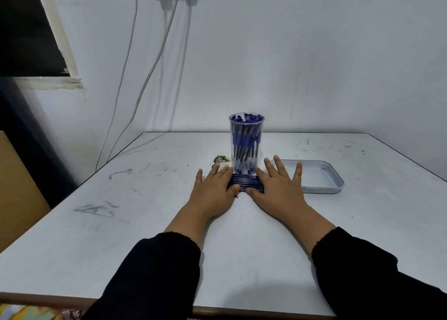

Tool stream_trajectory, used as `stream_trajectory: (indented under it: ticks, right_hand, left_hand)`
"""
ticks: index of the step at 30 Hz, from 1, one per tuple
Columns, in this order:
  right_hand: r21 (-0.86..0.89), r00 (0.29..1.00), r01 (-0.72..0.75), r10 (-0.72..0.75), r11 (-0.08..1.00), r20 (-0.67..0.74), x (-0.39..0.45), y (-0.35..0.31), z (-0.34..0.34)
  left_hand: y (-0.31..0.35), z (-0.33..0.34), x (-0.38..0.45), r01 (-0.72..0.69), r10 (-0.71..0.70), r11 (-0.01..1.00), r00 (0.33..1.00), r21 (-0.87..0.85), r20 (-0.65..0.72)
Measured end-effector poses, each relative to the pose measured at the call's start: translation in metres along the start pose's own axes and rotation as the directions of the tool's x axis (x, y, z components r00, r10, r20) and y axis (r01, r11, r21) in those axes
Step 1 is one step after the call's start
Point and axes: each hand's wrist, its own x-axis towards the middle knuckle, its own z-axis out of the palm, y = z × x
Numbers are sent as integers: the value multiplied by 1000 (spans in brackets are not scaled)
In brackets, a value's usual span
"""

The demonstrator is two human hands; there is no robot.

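Note:
A clear plastic cup [246,143] full of blue-capped pens stands upright near the middle of the white table [121,223]. Just in front of it lies a row of several blue pens [245,182], side by side, flat on the table. My left hand [212,191] lies flat with straight fingers over the left ends of the row. My right hand [278,186] lies flat with spread fingers over the right ends. Both thumbs touch the front of the row. The pens' ends are hidden under my hands.
A shallow white tray or lid [321,179] lies on the table just right of my right hand. A dark burn mark [220,160] stains the surface left of the cup. Cables [145,82] hang down the wall behind. The table's front edge is close to my body.

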Motion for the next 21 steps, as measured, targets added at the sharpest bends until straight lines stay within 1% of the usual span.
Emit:
stream_trajectory:
  ticks: [7, 16, 21]
  right_hand:
    - [15, 1000, 2, -2, 1000, 3, -2, 0, -1]
    - [28, 1000, 6, -6, 1000, 16, -4, 0, -3]
    - [93, 1000, 20, -18, 995, -20, -8, 0, -6]
  left_hand:
    - [-3, -2, 0, -7, 7, 1000, 999, -1, -33]
    - [-3, -1, -1, -5, 5, 1000, 999, -4, -41]
    - [-3, -1, -1, -18, 14, 998, 997, -53, -81]
